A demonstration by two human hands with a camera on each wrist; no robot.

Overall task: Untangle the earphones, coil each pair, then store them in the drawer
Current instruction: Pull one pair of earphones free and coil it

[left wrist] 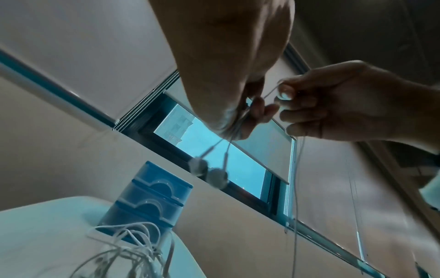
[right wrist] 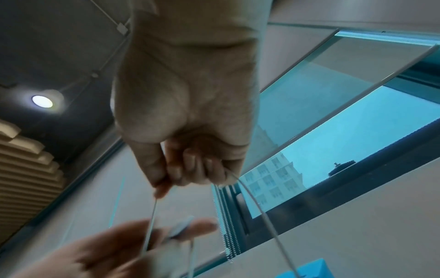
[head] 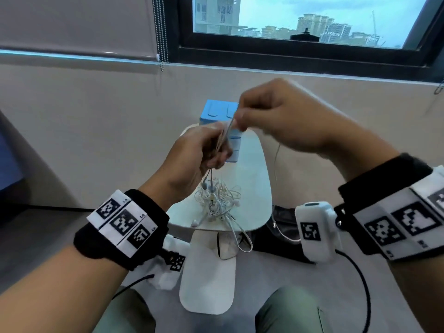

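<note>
Both hands are raised above a small white table. My left hand grips a bundle of white earphone cable, and its two earbuds dangle just below the fist. My right hand pinches the same cable a little above the left hand; the loose end hangs down to the right. A tangled heap of white earphones lies on the table under the hands. Behind the hands stands the blue drawer unit, its stacked drawers all closed.
One cable loop hangs over the table's near edge. A dark bag lies on the floor to the right of the table. My knees are at the bottom. A wall and window stand close behind.
</note>
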